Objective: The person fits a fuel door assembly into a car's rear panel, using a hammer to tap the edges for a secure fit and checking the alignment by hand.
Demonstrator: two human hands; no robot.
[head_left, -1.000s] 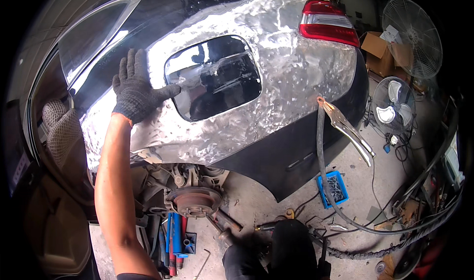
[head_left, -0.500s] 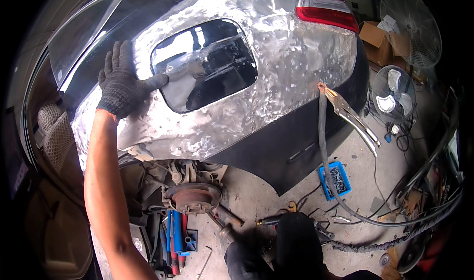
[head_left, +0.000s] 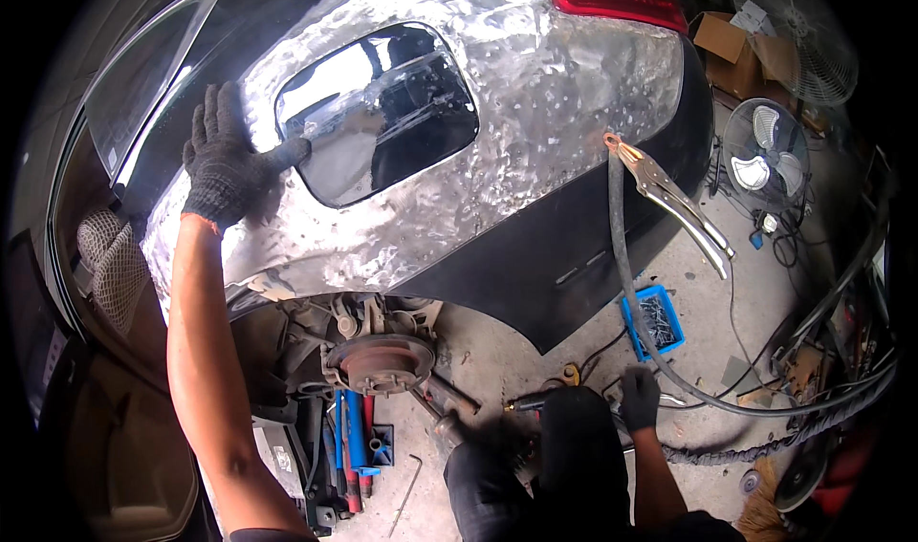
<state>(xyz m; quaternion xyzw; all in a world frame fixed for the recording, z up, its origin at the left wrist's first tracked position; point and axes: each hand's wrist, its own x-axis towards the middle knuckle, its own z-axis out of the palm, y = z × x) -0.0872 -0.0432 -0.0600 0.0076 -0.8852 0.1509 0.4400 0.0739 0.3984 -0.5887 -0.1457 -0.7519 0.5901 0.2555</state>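
Observation:
My left hand (head_left: 227,155), in a dark knit glove, lies flat on the bare-metal rear panel (head_left: 535,93) of a car, fingers spread. Its thumb reaches to the rim of the dark rectangular fuel flap (head_left: 382,117). My right hand (head_left: 639,399), gloved too, is low beside my right knee, above the tools and hoses on the floor. Its fingers look curled; what they hold, if anything, I cannot make out. Locking pliers (head_left: 674,203) hang clamped at the panel's lower edge, next to a thick grey cable (head_left: 620,246).
Below the panel is an exposed brake disc (head_left: 382,362). A blue tray of metal bits (head_left: 655,322) stands on the floor. A blue and red jack (head_left: 352,446) and a bent rod (head_left: 406,494) lie at lower left. Fans (head_left: 765,155) and a cardboard box (head_left: 732,50) stand right.
My right hand has come into view from below, beside my knee. My left hand stays on the panel. The whole view has shifted slightly, moving the car up and left.

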